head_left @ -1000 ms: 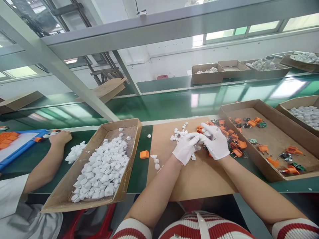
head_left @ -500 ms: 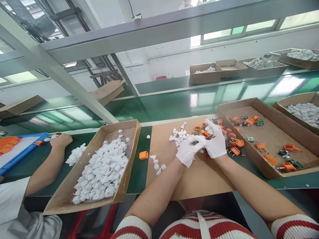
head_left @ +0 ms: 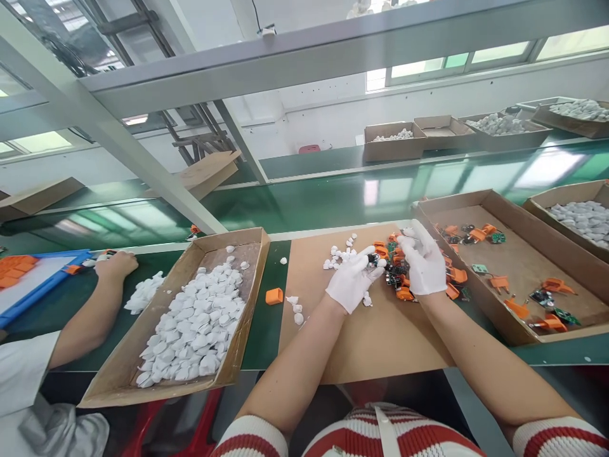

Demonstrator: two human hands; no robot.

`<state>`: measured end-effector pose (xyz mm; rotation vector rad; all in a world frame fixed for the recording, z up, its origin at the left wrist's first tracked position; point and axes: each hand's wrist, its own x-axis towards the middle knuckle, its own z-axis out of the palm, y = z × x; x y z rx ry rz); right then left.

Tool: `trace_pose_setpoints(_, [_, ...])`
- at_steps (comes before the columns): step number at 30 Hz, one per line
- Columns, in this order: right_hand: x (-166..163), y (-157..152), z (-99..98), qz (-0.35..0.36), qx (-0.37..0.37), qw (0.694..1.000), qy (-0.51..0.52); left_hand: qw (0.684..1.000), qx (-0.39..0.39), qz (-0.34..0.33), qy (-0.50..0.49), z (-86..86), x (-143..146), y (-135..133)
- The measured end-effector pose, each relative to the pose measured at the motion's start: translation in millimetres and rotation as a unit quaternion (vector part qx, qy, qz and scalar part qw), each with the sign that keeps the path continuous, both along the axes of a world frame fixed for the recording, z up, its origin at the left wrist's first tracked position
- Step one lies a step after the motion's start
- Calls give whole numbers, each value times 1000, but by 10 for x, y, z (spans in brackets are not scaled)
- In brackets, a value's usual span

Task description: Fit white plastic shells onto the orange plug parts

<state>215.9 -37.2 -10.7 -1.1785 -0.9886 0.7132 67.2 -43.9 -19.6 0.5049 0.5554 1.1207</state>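
Both my hands wear white gloves over a brown cardboard sheet [head_left: 371,343]. My left hand [head_left: 351,283] is curled, its fingertips pinched on a small dark part beside a scatter of small white plastic pieces [head_left: 339,256]. My right hand [head_left: 425,263] lies over a pile of orange plug parts with green circuit boards [head_left: 397,279], fingers stretched forward; what is under it is hidden.
A cardboard tray of white plastic caps [head_left: 197,320] stands at my left, an orange block [head_left: 275,296] beside it. A tray with orange parts [head_left: 518,273] is at my right. A co-worker's arm [head_left: 95,304] rests at far left. Green conveyor belt [head_left: 309,203] runs behind.
My hands were clasped together over the sheet; now they have parted. The right hand has moved onto the orange pile and the left keeps a small part at its fingertips.
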Motion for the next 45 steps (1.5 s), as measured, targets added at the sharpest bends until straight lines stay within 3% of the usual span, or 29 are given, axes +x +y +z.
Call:
trace_pose_setpoints(3, [-61, -45, 37, 39, -3, 999, 2, 1000, -15, 11, 3, -52, -44, 36])
trace_pose_setpoints(10, [-53, -105, -113, 43, 67, 975, -207, 999, 31, -41, 6, -103, 0, -12])
trace_pose_setpoints(18, [-85, -105, -237, -31, 176, 945, -274, 998, 18, -42, -51, -131, 97, -38])
trace_pose_setpoints(26, [-131, -151, -206, -89, 148, 943, -284, 999, 30, -41, -17, -78, 130, -56])
trace_pose_setpoints(34, [-19, -110, -225, 6, 197, 895, -400, 999, 6, -24, -35, -121, 96, -26])
trace_pose_setpoints(37, [-30, -131, -221, 1, 195, 882, -430, 999, -20, -11, -46, -125, 81, -30])
trace_pose_setpoints(41, [-76, -163, -212, -10, 258, 859, -443, 997, -29, 5, -77, -121, 74, -28])
trace_pose_setpoints(45, [-101, -180, -215, -3, 274, 846, -457, 994, -51, 29, -87, -94, 74, -24])
